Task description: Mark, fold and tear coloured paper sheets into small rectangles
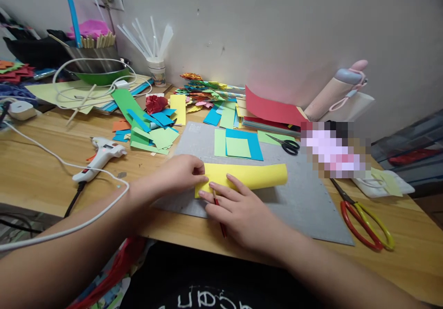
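A sheet of yellow paper (pixel 256 175), bent over into a loose roll, lies across the grey cutting mat (pixel 301 212). At its left end, my left hand (pixel 182 172) has finger and thumb closed on the paper. My right hand (pixel 238 209) rests its spread fingertips on the near side of the sheet, and a red and dark pencil (pixel 218 212) is tucked between its fingers. Beyond the roll, green and blue paper pieces (pixel 254 142) lie on the mat, near black-handled scissors (pixel 289 146).
At left are a white glue gun (pixel 98 159), its cord and a white cable (pixel 117 175) crossing above my left forearm. Paper scraps (pixel 152 131) are heaped behind. Large red-and-yellow-handled scissors (pixel 367 221) lie right; a paper cup (pixel 158 71) of clear sticks stands by the wall.
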A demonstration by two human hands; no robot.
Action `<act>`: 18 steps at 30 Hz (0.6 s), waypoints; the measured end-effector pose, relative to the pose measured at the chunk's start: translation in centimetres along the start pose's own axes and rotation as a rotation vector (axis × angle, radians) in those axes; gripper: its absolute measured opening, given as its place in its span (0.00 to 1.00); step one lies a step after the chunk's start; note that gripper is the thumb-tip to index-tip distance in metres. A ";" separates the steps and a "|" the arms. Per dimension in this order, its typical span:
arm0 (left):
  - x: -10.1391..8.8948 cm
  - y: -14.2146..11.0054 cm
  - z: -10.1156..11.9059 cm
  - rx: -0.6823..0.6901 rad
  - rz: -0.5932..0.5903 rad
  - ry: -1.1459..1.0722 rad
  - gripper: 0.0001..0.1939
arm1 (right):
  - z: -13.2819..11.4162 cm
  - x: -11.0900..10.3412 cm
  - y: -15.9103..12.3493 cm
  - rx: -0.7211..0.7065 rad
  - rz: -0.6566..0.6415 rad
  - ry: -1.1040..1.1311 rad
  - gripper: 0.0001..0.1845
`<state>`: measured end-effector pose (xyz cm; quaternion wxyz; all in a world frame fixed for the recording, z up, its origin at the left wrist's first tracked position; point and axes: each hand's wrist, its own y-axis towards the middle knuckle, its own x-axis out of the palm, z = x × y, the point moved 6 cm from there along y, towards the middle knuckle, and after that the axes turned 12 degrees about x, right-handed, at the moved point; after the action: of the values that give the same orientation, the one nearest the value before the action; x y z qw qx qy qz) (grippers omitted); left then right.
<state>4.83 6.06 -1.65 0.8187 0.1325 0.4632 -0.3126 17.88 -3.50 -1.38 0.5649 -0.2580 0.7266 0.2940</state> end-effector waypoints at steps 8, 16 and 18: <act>-0.1 0.9 -0.9 0.157 -0.069 -0.002 0.07 | 0.2 1.1 0.9 0.070 -0.097 0.063 0.19; 0.3 1.1 -1.1 0.231 -0.033 0.004 0.07 | -0.1 1.9 0.4 0.044 -0.139 0.029 0.23; 0.3 1.2 -1.0 0.244 -0.029 0.024 0.07 | -0.4 1.8 0.4 0.014 -0.129 0.043 0.23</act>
<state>4.99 7.36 -2.55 0.7861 0.2283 0.4333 -0.3770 16.99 -3.59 -2.99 0.5686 -0.3065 0.7226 0.2462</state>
